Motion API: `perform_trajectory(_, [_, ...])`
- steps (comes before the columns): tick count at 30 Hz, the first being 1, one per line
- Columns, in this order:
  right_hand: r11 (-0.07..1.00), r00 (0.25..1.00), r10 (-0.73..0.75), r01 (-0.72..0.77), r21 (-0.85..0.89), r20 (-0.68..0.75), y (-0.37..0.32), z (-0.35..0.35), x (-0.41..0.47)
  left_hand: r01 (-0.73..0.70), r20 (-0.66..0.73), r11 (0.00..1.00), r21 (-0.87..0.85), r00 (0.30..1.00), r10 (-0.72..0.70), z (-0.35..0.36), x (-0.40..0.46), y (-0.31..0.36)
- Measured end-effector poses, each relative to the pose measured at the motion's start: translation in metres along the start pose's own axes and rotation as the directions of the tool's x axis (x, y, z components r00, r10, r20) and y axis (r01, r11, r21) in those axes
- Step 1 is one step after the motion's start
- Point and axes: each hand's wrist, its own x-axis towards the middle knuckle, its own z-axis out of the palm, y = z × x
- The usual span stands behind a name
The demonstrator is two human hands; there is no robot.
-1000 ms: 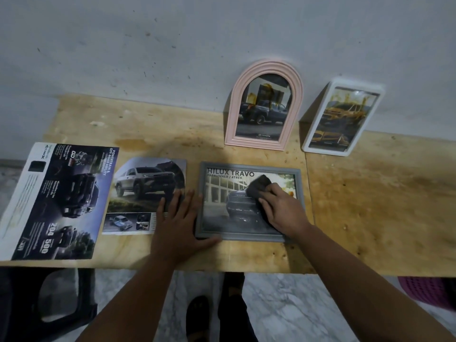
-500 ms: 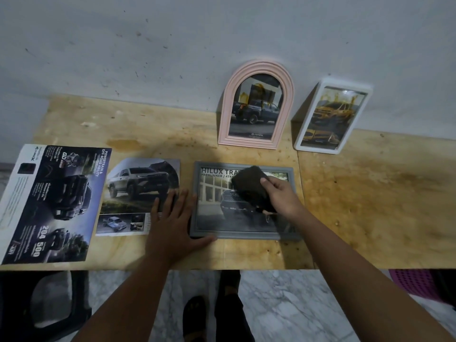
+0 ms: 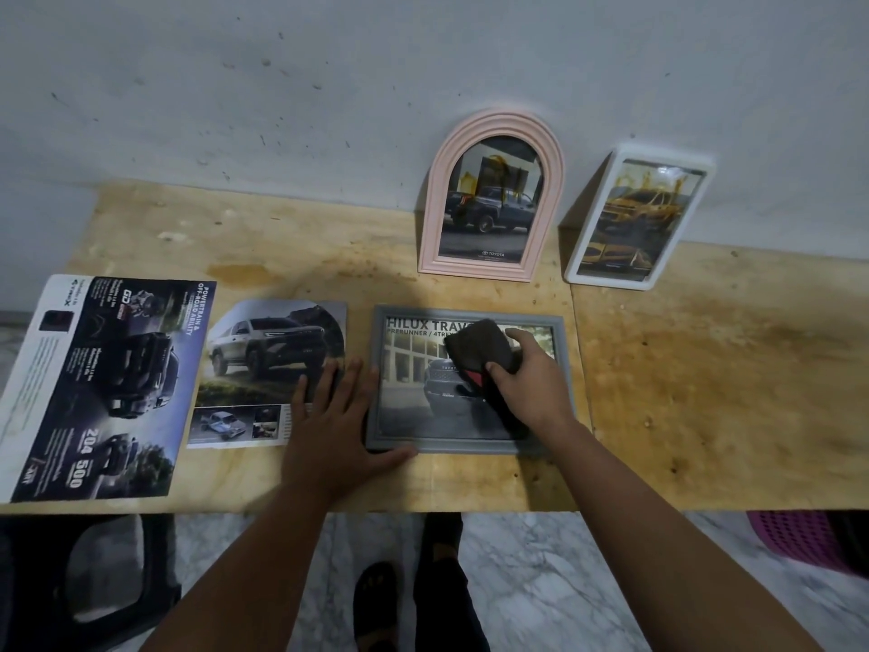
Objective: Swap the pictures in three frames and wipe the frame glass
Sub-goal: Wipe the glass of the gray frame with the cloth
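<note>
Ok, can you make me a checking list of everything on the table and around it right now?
Surface: wooden table, stained and scuffed.
Job's things: grey frame lying flat; pink arched frame and white frame leaning on the wall, each with a truck picture; dark cloth on the grey frame's glass.
Clutter: loose truck picture and a dark brochure, left of the grey frame.
Grippers: left hand flat, partly on the loose picture, thumb at the grey frame's corner; right hand grips the cloth.
Cables: nothing seen.
Surroundings: grey marked wall, marble floor, black stool, pink basket.
</note>
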Motion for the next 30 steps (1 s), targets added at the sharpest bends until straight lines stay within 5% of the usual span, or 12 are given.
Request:
perform_trajectory(3, [0.948,0.995,0.095,-0.099,0.301,0.030,0.002,0.000,0.004,-0.002,-0.001,1.000,0.005,1.000,0.002,-0.001,-0.001,0.000])
perform_trajectory(7, [0.727,0.965,0.197,-0.262,0.635,0.173,-0.005,-0.009,0.006,-0.002,0.001,1.000,0.005,1.000,0.002,-0.001,0.000,0.000])
perform_trajectory(9, [0.845,0.984,0.132,-0.175,0.506,0.120,-0.002,-0.007,0.010,-0.001,0.005,1.000,0.004,1.000,0.001,-0.001,-0.001,0.000])
perform_trajectory(11, [0.998,0.998,-0.025,0.022,0.056,0.057,0.000,-0.003,0.008,-0.004,0.008,1.000,0.000,1.000,0.004,-0.001,-0.001,-0.001])
perform_trajectory(13, [0.920,0.987,-0.158,0.152,-0.362,0.014,0.001,0.002,0.001,-0.007,0.005,1.000,-0.006,1.000,0.007,-0.001,0.000,0.000])
perform_trajectory(16, [0.781,0.958,-0.288,0.230,-0.581,-0.008,0.001,0.013,-0.005,-0.002,0.012,1.000,0.010,1.000,0.002,-0.002,0.001,0.001])
perform_trajectory(20, [0.663,0.947,-0.313,0.268,-0.699,0.066,0.011,0.034,-0.007,0.003,0.009,1.000,0.003,1.000,-0.003,-0.002,0.000,0.000])
perform_trajectory(26, [0.706,0.918,-0.383,0.364,-0.607,0.106,0.019,0.033,-0.018,0.000,0.000,1.000,0.000,1.000,0.000,-0.001,-0.001,0.000])
perform_trajectory(30, [0.707,0.839,-0.469,0.544,-0.452,0.276,0.025,0.028,-0.053,-0.002,-0.010,1.000,0.002,1.000,0.002,-0.002,-0.001,0.001])
